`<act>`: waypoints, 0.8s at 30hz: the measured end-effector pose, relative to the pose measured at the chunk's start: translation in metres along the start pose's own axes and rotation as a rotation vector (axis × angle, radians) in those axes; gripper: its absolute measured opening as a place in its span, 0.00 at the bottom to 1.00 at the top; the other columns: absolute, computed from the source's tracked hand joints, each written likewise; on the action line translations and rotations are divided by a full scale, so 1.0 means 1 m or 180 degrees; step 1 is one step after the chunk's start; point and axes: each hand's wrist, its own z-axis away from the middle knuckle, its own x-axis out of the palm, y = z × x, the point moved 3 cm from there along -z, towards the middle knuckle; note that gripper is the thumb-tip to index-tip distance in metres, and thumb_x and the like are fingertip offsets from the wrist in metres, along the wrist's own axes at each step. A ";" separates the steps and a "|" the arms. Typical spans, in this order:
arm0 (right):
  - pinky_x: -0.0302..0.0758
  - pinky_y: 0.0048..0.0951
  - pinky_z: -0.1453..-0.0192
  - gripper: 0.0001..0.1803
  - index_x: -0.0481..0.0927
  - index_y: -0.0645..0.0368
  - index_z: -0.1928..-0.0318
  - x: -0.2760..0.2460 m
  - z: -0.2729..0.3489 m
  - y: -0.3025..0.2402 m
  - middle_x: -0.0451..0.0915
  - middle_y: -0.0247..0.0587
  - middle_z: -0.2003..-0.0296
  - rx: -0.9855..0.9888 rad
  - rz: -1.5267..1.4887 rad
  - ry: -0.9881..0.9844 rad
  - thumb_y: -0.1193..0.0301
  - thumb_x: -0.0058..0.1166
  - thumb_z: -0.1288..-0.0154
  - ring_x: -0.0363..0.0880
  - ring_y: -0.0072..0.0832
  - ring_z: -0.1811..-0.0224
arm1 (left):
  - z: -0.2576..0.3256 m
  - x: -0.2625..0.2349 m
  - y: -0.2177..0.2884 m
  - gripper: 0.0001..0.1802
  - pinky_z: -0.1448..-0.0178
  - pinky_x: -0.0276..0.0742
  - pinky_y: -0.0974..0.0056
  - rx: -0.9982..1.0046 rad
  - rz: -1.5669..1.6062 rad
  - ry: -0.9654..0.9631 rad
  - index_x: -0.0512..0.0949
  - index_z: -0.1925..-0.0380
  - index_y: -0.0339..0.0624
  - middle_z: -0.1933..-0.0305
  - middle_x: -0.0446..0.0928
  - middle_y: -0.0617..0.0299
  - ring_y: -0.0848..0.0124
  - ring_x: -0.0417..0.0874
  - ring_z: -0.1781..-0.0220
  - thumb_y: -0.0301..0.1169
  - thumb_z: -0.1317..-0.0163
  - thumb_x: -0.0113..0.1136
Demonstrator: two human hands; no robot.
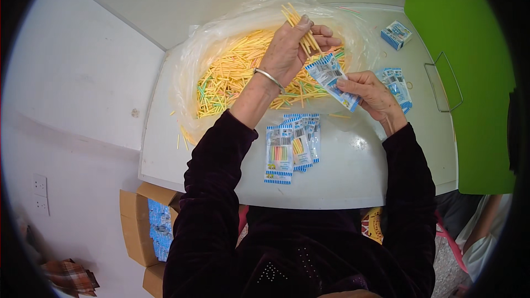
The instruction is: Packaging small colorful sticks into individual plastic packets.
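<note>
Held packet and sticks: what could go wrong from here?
The yellow sticks spread unevenly in the left hand, so one might slip out. Their lower ends are at the top edge of the blue-and-white packet in the right hand and could catch and bend. The left sleeve is close to the overlapping packets on the table and might nudge them.

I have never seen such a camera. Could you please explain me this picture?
No machine here: these are a person's bare hands. A wide fisheye camera on the person's head looks down, so straight edges look bent. On the white table lies an open plastic bag full of thin, mostly yellow sticks; blue-and-white packets lie nearer the person and at the right. The left hand holds a bunch of sticks; the right hand holds one packet, its upper edge by the sticks' ends.
</note>
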 end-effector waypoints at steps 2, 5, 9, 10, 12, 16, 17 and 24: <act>0.71 0.15 0.70 0.11 0.80 0.65 0.64 0.001 0.003 0.000 0.79 0.32 0.73 0.0048 -0.0115 -0.0031 0.68 0.57 0.40 0.74 0.13 0.74 | 0.004 0.006 -0.003 0.19 0.53 0.79 0.62 0.0068 -0.0107 0.0019 0.68 0.60 0.30 0.63 0.76 0.51 0.60 0.82 0.58 0.39 0.31 0.41; 0.71 0.16 0.70 0.11 0.80 0.65 0.64 0.005 0.005 0.001 0.79 0.34 0.73 0.0088 -0.0297 -0.0080 0.68 0.57 0.40 0.75 0.14 0.74 | 0.010 0.013 -0.008 0.21 0.54 0.78 0.64 0.0168 -0.0356 -0.0070 0.71 0.62 0.29 0.65 0.76 0.53 0.63 0.82 0.59 0.41 0.31 0.41; 0.72 0.18 0.70 0.11 0.80 0.65 0.64 0.000 0.005 0.005 0.79 0.35 0.73 0.0022 -0.0378 -0.0156 0.69 0.56 0.40 0.75 0.15 0.73 | 0.017 0.018 -0.012 0.25 0.53 0.76 0.66 0.0231 -0.0596 -0.0029 0.74 0.62 0.29 0.63 0.77 0.53 0.68 0.80 0.58 0.45 0.31 0.39; 0.72 0.18 0.70 0.11 0.80 0.65 0.64 -0.002 0.006 0.006 0.79 0.35 0.73 0.0016 -0.0384 -0.0153 0.69 0.56 0.40 0.75 0.15 0.73 | 0.019 0.019 -0.013 0.26 0.52 0.74 0.67 0.0280 -0.0771 -0.0088 0.74 0.62 0.29 0.62 0.77 0.54 0.69 0.78 0.57 0.46 0.31 0.39; 0.72 0.19 0.69 0.11 0.80 0.65 0.64 -0.001 0.005 0.006 0.79 0.34 0.73 -0.0030 -0.0341 -0.0139 0.69 0.57 0.40 0.75 0.15 0.73 | 0.022 0.016 -0.014 0.27 0.50 0.72 0.67 0.0315 -0.1092 -0.0051 0.75 0.61 0.30 0.61 0.78 0.55 0.71 0.76 0.56 0.47 0.31 0.38; 0.72 0.17 0.67 0.10 0.80 0.65 0.63 -0.001 0.005 0.005 0.79 0.32 0.72 -0.0104 -0.0311 0.0011 0.69 0.57 0.40 0.75 0.14 0.72 | 0.029 0.019 -0.020 0.26 0.46 0.65 0.69 0.0105 -0.1329 -0.0084 0.76 0.61 0.34 0.59 0.77 0.60 0.74 0.71 0.54 0.48 0.31 0.39; 0.73 0.17 0.65 0.12 0.80 0.65 0.61 -0.004 0.004 0.008 0.80 0.33 0.70 -0.0155 -0.0213 -0.0066 0.68 0.57 0.40 0.76 0.14 0.70 | 0.029 0.017 -0.020 0.26 0.46 0.65 0.69 0.0105 -0.1327 -0.0086 0.76 0.61 0.34 0.59 0.77 0.60 0.74 0.71 0.54 0.48 0.31 0.39; 0.73 0.16 0.64 0.12 0.79 0.64 0.60 -0.008 0.001 0.012 0.80 0.31 0.68 -0.0457 0.0028 0.0032 0.68 0.53 0.37 0.76 0.12 0.69 | 0.033 0.015 -0.014 0.22 0.49 0.70 0.67 0.0134 -0.1741 -0.0305 0.67 0.48 0.38 0.54 0.75 0.58 0.73 0.74 0.54 0.43 0.33 0.46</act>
